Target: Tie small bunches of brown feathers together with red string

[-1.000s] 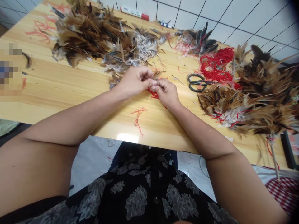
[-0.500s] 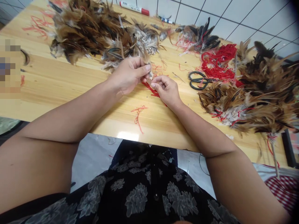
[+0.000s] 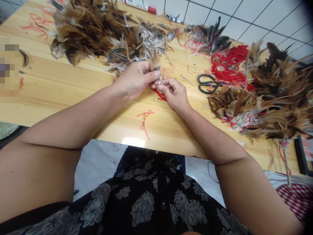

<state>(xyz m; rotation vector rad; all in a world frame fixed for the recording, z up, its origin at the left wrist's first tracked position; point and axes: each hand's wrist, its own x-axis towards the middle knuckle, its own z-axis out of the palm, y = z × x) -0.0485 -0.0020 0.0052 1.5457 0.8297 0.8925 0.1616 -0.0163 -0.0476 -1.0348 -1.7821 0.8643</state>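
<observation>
Between the thumb and fingers of my left hand [image 3: 141,78] is a small brown feather bundle [image 3: 154,58], its tips pointing up and away from me. My right hand [image 3: 173,93] is closed in a pinch at the bundle's pale lower end, close against the left fingertips. Whether those right fingers also hold a thread is too small to see. Red cords [image 3: 160,94] lie on the table under both hands. Nearer the front edge is a tangle of thin red threads [image 3: 146,120].
A large heap of brown feathers [image 3: 90,32] lies at the back left. To the right are black-handled scissors [image 3: 207,85], a red cord pile [image 3: 230,63] and tied feather bunches [image 3: 234,104]. A red-capped marker [image 3: 140,6] rests by the tiled wall.
My fingers have shifted slightly on the feather bundle, and its pale lower end shows more clearly between them. Both arms stay nearly in place.
</observation>
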